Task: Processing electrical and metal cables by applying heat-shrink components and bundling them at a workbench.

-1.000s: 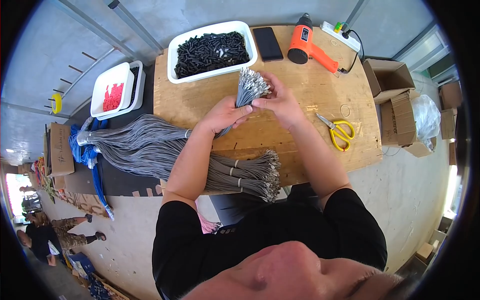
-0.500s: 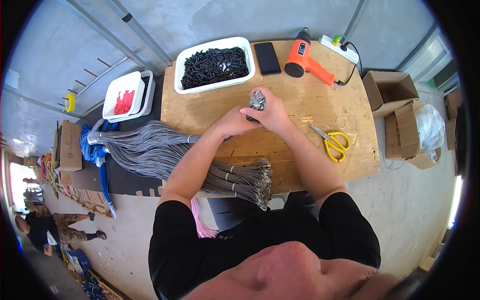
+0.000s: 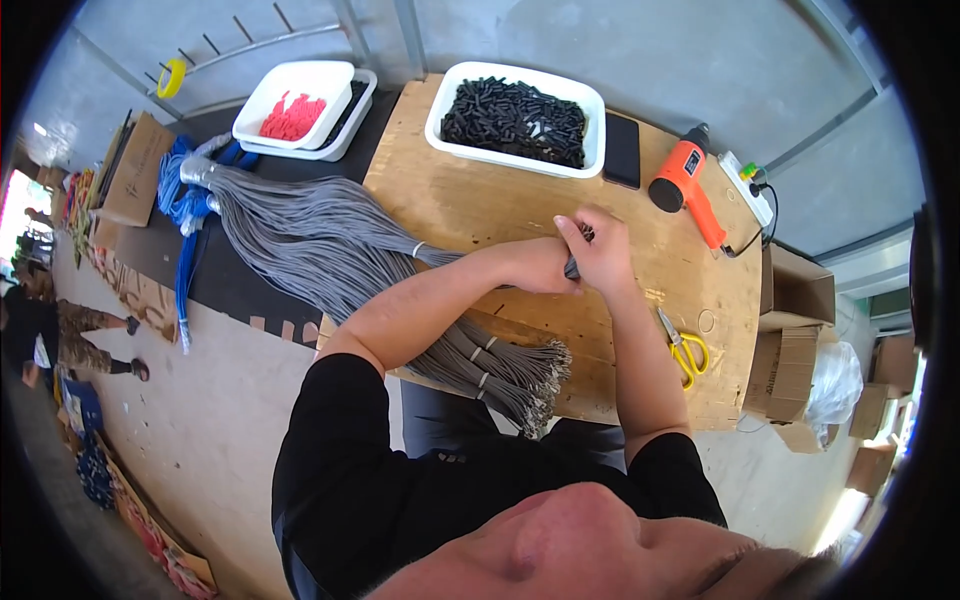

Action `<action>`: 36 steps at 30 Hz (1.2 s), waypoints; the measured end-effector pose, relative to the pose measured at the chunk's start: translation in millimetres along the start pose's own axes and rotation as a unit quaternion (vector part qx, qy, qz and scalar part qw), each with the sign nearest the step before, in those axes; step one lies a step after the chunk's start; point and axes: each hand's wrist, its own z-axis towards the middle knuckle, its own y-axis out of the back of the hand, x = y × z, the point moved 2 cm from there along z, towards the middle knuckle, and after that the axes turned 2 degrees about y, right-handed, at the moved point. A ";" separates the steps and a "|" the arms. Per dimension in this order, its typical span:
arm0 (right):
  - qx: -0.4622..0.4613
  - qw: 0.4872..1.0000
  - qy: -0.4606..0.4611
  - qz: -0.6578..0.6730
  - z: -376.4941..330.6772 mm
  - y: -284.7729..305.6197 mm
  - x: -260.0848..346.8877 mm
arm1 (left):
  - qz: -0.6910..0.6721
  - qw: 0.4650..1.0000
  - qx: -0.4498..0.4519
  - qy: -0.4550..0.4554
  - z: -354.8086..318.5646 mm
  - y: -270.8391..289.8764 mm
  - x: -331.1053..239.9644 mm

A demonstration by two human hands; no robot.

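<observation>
Above the middle of the wooden table, my left hand [image 3: 548, 264] is closed round the end of a bundle of grey cables [image 3: 345, 225]. My right hand [image 3: 606, 252] is wrapped round the same end from the other side, fingers curled. Only a small dark part of that end shows between the hands; its tips are mostly hidden. The bundle runs left under my left forearm, bound by a white tie [image 3: 419, 249]. Nearer me lie other tied bunches of grey cables [image 3: 490, 365], their stripped or terminal-fitted ends fanned out at the table's front edge.
A white tub [image 3: 437, 128] of short black sleeves stands at the back, beside a phone [image 3: 622, 152] and an orange heat gun [image 3: 684, 175]. Yellow-handled scissors [image 3: 688, 352] lie right, near a power strip [image 3: 748, 190]. Red pieces [image 3: 293, 117] fill another tub. Cardboard boxes [image 3: 797, 285] flank the table.
My view has swung left, so the table appears further right. Both hands still grip the bundle; the right hand has turned, and the silvery cable tips seen before are now mostly covered.
</observation>
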 end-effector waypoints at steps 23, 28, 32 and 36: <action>0.316 0.934 -0.102 -0.134 189.0 -85.1 -29.1 | -0.225 0.965 0.029 0.131 5.3 10.5 16.1; 0.309 0.941 -0.018 -0.141 200.0 -144.0 10.3 | -0.247 0.962 -0.002 0.118 -1.6 8.6 31.0; 0.317 0.932 0.084 -0.155 199.4 -142.3 -21.7 | -0.251 0.963 -0.005 0.098 7.0 2.1 30.1; 0.368 0.918 0.088 -0.121 197.9 -128.7 -36.0 | -0.255 0.964 0.011 0.081 10.7 1.7 29.8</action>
